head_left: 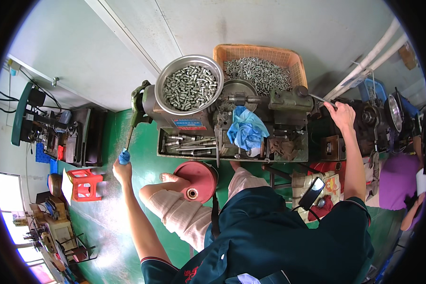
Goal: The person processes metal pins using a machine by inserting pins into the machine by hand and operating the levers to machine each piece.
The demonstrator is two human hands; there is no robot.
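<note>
My left hand (122, 173) is closed round the blue-wrapped grip (124, 157) of a long lever (129, 136) that hangs from the left end of a small bench lathe (152, 106). Out to the right, my right hand (342, 116) grips the end of a metal lever (318, 98) on the green tailstock (288, 102). Between them sits the chuck (240, 98), too small to show what it holds. A crumpled blue cloth (247, 128) lies over the machine's front. On top of the headstock rests a steel bowl (159, 87) full of small metal parts (189, 87).
Behind the lathe stands an orange plastic basket (295, 61) with many metal parts. Rods and tools lie in the lathe's tray (187, 155). A red round stool (196, 177) is by my legs, a red plastic stool (86, 184) farther left. Someone in purple (396, 182) is at the right.
</note>
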